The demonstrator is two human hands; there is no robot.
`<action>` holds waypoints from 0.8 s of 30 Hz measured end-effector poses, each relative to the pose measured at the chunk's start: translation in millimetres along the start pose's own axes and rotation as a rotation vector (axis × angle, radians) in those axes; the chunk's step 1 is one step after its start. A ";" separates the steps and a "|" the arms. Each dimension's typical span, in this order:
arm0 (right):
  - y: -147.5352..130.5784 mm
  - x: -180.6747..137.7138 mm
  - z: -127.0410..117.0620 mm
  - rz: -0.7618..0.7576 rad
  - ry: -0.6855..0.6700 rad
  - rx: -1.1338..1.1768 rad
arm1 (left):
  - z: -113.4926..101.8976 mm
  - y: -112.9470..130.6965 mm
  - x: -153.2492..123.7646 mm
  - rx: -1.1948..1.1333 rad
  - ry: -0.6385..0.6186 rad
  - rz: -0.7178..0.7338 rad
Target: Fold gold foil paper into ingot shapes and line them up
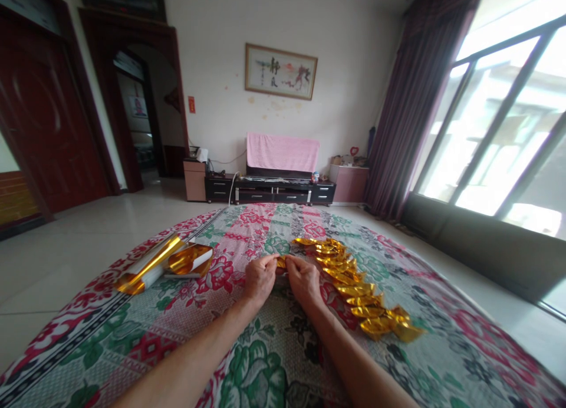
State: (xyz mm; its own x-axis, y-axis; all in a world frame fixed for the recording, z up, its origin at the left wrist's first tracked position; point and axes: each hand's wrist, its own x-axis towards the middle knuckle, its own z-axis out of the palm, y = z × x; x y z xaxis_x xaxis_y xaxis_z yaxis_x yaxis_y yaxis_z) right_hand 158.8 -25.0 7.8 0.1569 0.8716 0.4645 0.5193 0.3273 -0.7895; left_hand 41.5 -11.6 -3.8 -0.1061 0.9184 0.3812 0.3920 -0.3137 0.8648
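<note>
My left hand and my right hand meet at the fingertips over a floral cloth. Both pinch a small piece of gold foil paper between them; most of it is hidden by the fingers. To the right of my right hand runs a row of several folded gold paper ingots, reaching from the far middle toward the near right. To the left lies a stack of flat gold foil sheets, curled at the edges.
The floral cloth covers a wide surface in front of me. Beyond it are a tiled floor, a low dark TV cabinet with a pink towel over the screen, a dark wooden door at left and a large window with curtains at right.
</note>
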 end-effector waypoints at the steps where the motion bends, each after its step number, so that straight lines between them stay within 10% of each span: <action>1: -0.6 -0.2 -0.2 -0.002 -0.004 0.002 | -0.1 -0.2 0.2 0.000 0.006 0.002; 24: -4.6 -0.5 -2.1 0.007 0.006 -0.012 | 0.5 0.3 -0.2 0.034 -0.003 0.000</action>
State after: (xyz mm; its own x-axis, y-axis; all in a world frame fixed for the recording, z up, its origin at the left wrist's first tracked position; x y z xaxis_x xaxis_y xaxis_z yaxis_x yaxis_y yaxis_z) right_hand 158.1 -27.7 12.1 0.1659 0.8715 0.4615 0.5285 0.3166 -0.7877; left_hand 42.1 -11.7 -3.8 -0.1033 0.9192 0.3800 0.4230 -0.3051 0.8532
